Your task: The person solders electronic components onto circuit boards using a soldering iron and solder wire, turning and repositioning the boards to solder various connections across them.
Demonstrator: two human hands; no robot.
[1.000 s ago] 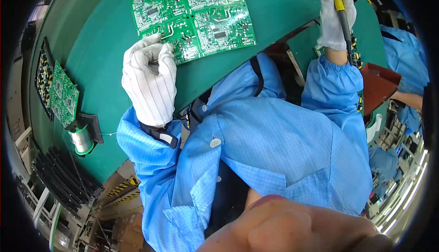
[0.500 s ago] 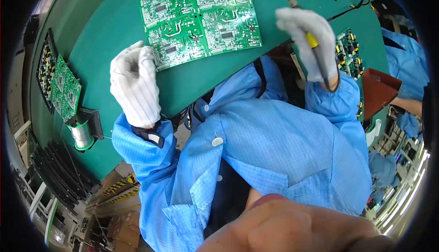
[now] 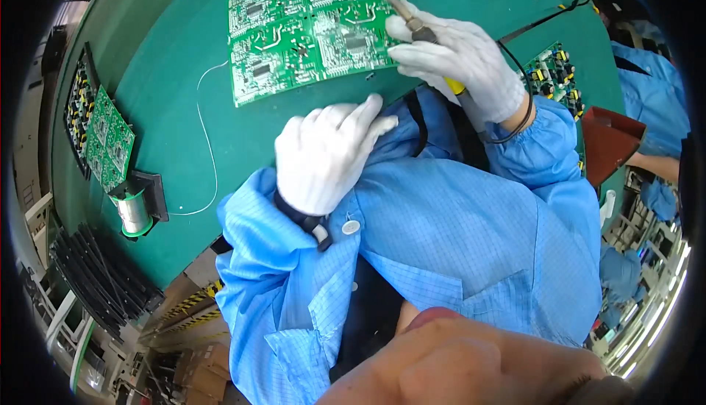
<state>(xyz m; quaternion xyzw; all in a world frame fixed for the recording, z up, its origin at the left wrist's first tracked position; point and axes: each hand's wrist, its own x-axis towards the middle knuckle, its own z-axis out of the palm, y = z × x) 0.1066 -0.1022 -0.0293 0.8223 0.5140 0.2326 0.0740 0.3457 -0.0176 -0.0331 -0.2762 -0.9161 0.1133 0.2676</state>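
Note:
A panel of green circuit boards point(image 3: 287, 50) lies on the green bench ahead of me. My right hand point(image 3: 471, 63), white-gloved, is closed around a soldering iron point(image 3: 426, 33) with a yellow band on its grip. Its tip points up and left, over the panel's right part. Just below the panel's near edge is my left hand point(image 3: 327, 155), also gloved. Two of its fingertips stretch to the right, slightly apart, and nothing shows between them; its other fingers are partly hidden. Solder wire point(image 3: 215, 158) runs loose in a curve from a spool point(image 3: 134, 214) at the left.
At the left another green board panel point(image 3: 109, 140) leans beside a board with parts point(image 3: 79, 107). Black strips point(image 3: 99, 280) are stacked below. Populated boards point(image 3: 555, 77) and a reddish-brown tray point(image 3: 610, 144) stand at the right, near another person's blue sleeve point(image 3: 651, 92). The iron's cable point(image 3: 529, 89) hangs by my wrist.
My left hand has moved right, away from the panel's left corner. The solder wire now lies loose on the bench. My right hand has brought the iron left and tilted it over the panel.

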